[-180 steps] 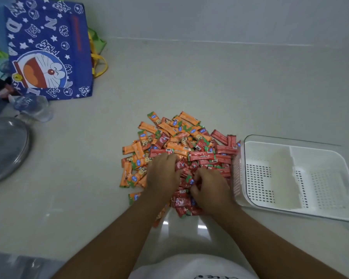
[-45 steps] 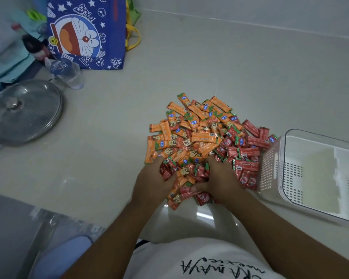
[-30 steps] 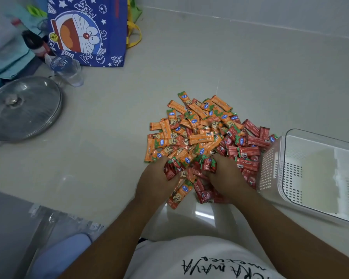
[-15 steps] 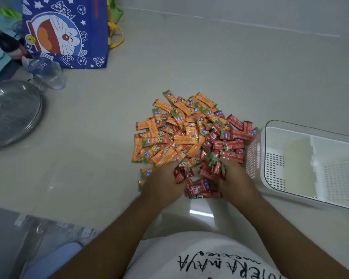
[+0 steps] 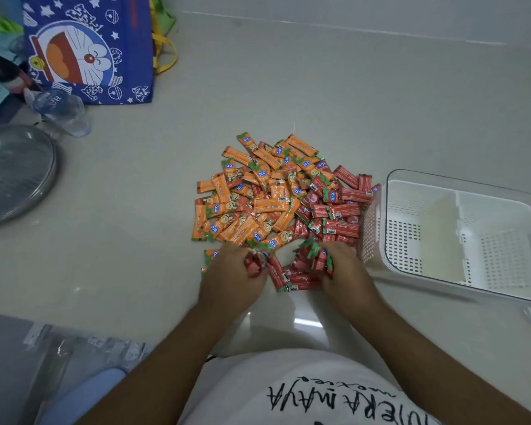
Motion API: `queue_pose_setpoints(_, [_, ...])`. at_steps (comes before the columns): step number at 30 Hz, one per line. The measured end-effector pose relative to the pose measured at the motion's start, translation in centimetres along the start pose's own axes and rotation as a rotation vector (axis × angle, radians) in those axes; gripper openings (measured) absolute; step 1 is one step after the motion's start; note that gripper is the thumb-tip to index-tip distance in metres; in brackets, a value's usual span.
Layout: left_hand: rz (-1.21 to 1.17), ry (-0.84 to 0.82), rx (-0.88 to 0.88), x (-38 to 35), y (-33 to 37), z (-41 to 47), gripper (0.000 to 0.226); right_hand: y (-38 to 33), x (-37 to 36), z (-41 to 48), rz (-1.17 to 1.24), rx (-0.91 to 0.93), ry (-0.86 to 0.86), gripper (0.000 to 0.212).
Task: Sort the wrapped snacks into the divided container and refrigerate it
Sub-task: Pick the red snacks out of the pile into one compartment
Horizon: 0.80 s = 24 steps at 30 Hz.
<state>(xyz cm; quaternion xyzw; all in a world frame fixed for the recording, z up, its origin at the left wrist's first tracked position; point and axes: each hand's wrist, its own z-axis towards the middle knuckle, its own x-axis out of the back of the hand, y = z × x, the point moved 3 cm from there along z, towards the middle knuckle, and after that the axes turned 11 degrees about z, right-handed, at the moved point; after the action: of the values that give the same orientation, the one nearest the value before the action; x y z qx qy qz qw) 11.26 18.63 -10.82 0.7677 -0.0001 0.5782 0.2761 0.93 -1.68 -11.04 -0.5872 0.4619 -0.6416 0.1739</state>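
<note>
A heap of wrapped snacks lies on the pale floor, orange ones (image 5: 252,194) to the left and red ones (image 5: 339,210) to the right. My left hand (image 5: 230,274) grips a couple of red snacks at the heap's near edge. My right hand (image 5: 344,271) holds a small bunch of red snacks (image 5: 314,256) just beside it. More red packets (image 5: 288,280) lie on the floor between the hands. The white divided container (image 5: 380,237) sits right of the heap with both perforated compartments holding nothing.
A blue cartoon bag (image 5: 86,47) stands at the back left. In front of it lie a clear plastic bottle (image 5: 62,110) and a round metal lid (image 5: 13,173). Clear plastic packaging (image 5: 74,357) lies near my left knee.
Both hands have drawn back from the heap's middle to its near edge, gathering red snacks. The right hand now has a bunch lifted in its fingers. The camera view has shifted slightly.
</note>
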Motion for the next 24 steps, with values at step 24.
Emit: queue_pose_setpoints(24, [0.016, -0.077, 0.341, -2.5, 1.3, -0.3, 0.042, 1.9, -2.4, -0.7, -0.263, 0.164, -0.191, 0.058])
